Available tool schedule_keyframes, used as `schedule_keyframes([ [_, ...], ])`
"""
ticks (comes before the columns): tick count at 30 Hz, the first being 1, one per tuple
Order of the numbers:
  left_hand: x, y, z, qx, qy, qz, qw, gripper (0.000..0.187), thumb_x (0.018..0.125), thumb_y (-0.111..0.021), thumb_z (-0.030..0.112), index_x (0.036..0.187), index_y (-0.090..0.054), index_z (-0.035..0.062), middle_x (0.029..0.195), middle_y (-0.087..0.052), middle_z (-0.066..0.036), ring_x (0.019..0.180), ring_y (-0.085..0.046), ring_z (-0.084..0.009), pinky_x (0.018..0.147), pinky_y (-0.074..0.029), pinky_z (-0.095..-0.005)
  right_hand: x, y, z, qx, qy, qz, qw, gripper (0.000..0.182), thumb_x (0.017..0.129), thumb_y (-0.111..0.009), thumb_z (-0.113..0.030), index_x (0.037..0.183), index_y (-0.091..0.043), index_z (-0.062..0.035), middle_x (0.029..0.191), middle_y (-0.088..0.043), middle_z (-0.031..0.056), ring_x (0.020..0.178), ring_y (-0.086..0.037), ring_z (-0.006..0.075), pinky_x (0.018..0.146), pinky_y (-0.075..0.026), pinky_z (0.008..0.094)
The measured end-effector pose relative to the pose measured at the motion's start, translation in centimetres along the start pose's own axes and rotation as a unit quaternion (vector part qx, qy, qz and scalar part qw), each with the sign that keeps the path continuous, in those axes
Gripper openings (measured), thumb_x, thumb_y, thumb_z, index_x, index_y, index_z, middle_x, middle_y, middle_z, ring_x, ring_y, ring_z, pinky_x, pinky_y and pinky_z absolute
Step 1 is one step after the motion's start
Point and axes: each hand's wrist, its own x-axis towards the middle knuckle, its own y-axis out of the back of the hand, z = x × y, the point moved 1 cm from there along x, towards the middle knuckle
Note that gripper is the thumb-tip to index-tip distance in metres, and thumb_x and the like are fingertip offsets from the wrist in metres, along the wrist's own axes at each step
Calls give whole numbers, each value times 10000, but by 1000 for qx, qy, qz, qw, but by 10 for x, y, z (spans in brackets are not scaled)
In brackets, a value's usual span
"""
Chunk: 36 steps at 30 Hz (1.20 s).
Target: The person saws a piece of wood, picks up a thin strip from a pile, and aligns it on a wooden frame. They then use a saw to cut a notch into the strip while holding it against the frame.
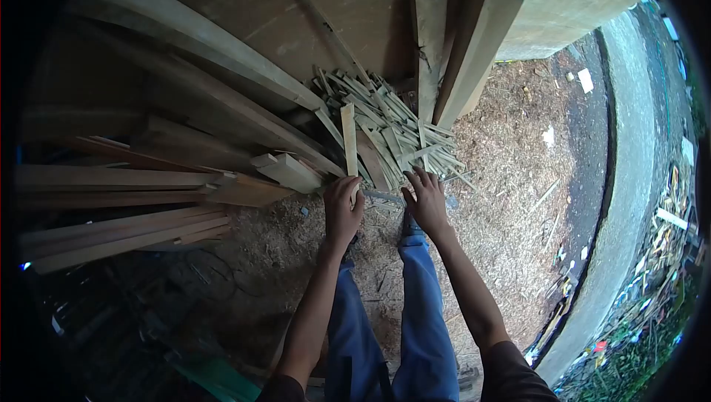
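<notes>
My left hand [343, 208] is closed round the lower end of a pale, flat wooden strip [349, 135]. The strip points away from me, and its far end overlaps a heap of thin wood offcuts [378, 117]. To the right, my right hand [426, 200] hovers near the front edge of that heap with its fingers apart and curved. Nothing shows in its grasp. What lies directly beneath its fingertips is partly hidden.
Long boards [222, 54] lean in from the left, above stacked planks [133, 232]. Upright posts [478, 47] stand against a plywood panel [341, 2] behind the heap. Sawdust and shavings [511, 217] cover the ground. A concrete kerb [622, 180] curves along the right.
</notes>
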Motion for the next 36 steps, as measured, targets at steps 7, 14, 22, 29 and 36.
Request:
schedule_keyframes([
  [7,48,-62,-4,0,-8,37,999,321,981,-648,53,1302,-642,39,1298,-642,-140,1265,-580,-351,1084,-439,-475,77,-21,52,-51,57,10,997,447,936,-656,-148,1377,-605,-91,1421,-592,140,1262,-556,340,1018,-455,476],
  [14,76,-95,-35,8,24,71,997,323,936,-662,54,1259,-657,47,1278,-639,-140,1253,-581,-353,1083,-432,-499,155,-89,100,-141,80,67,985,432,902,-579,-42,1332,-614,-66,1340,-628,129,1206,-584,305,1007,-452,454],
  [22,29,-74,-22,33,32,25,999,354,972,-672,62,1323,-635,48,1375,-603,-152,1336,-539,-362,1124,-419,-487,115,-28,51,-38,147,107,982,231,877,-650,-113,1105,-663,-80,1038,-664,81,1023,-632,268,905,-477,395],
  [29,25,15,118,-45,-37,24,998,631,931,-747,88,1504,-489,42,1541,-500,-170,1447,-457,-363,1194,-367,-469,22,189,-71,167,142,241,946,250,817,-820,-30,1021,-677,-46,960,-685,109,834,-686,307,694,-546,398],
  [36,29,133,246,34,-163,60,984,487,973,-739,217,1413,-595,69,1288,-666,-93,1224,-609,-284,1125,-375,-496,-75,366,-138,457,-7,316,831,228,874,-795,73,1026,-639,6,968,-681,89,894,-678,147,781,-553,282],
])
